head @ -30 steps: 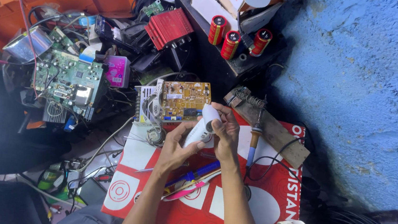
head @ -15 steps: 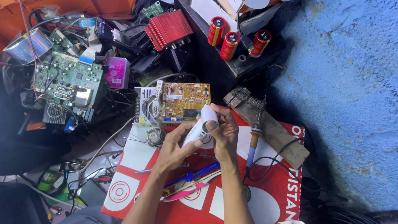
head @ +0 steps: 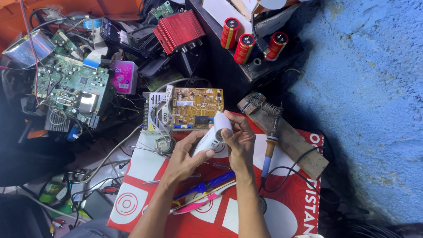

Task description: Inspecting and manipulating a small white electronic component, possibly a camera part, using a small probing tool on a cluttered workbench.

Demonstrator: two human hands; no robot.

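Two hands (head: 219, 148) around one white device (head: 212, 133)

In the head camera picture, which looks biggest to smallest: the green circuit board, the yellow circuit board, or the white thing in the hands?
1. Green circuit board
2. Yellow circuit board
3. White thing, partly covered by both hands, so unsure
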